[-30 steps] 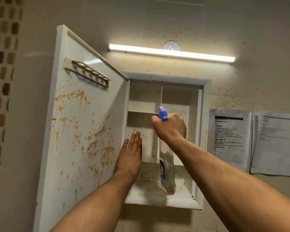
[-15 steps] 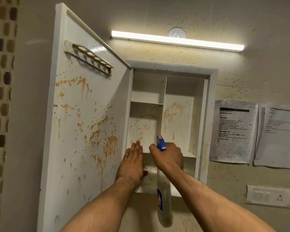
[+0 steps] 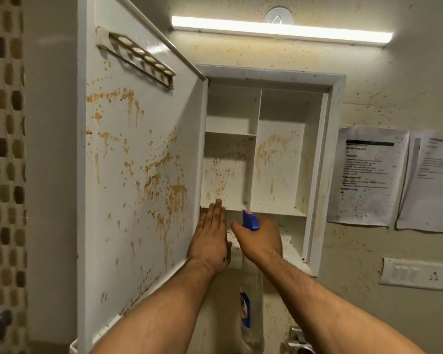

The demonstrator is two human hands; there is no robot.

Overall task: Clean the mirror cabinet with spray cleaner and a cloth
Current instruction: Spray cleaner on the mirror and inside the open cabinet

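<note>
The white wall cabinet (image 3: 327,149) stands wide open, its shelves and back spattered with orange-brown stains. Its door (image 3: 138,175) swings out to the left, inner face heavily streaked. My right hand (image 3: 261,241) is shut on the neck of a clear spray bottle (image 3: 248,310) with a blue trigger head (image 3: 250,220), held in front of the lowest shelf. My left hand (image 3: 211,241) lies flat, fingers straight, against the door's hinge edge beside the bottom shelf. No cloth is visible.
A holder with holes (image 3: 138,57) is fixed near the door's top. A tube light (image 3: 279,30) glows above the cabinet. Two printed sheets (image 3: 368,175) hang on the speckled wall at right, a switch plate (image 3: 414,273) below them. Tiled wall at far left.
My right hand has lowered the spray bottle from the middle shelf to the bottom shelf. My left hand stayed on the door edge. The view tilted so the cabinet sits higher.
</note>
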